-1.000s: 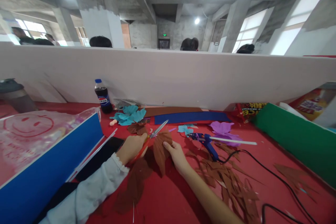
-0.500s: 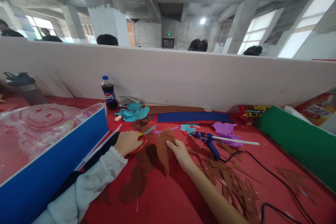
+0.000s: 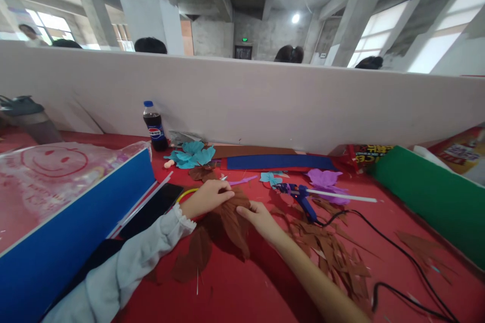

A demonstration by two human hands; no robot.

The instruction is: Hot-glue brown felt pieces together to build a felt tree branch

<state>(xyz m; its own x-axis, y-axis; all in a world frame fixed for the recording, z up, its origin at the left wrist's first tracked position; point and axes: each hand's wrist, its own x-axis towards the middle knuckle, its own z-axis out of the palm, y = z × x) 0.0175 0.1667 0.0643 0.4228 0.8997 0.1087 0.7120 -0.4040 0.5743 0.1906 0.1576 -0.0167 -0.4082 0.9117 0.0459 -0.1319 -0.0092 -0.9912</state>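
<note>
My right hand (image 3: 259,217) pinches the edge of a brown petal-shaped paper piece (image 3: 233,224) above the red table. My left hand (image 3: 210,196) is at the upper left of the same piece, its fingers closed on it. Behind the left hand lie the scissors (image 3: 186,194), mostly hidden, with a yellow handle part showing. Other brown paper petals (image 3: 193,257) lie below the hands. A blue glue gun (image 3: 303,201) with a long white glue stick rests to the right.
Cut brown scraps (image 3: 337,257) and a black cord (image 3: 397,245) spread on the right. Blue (image 3: 76,227) and green (image 3: 432,202) boards flank the table (image 3: 212,303). Toward the white partition (image 3: 242,101) are a cola bottle (image 3: 155,128), a teal flower (image 3: 193,155) and a purple flower (image 3: 326,181).
My left hand has let go of the scissors and moved right onto the brown piece. My right hand still holds that piece. The view has tilted slightly down.
</note>
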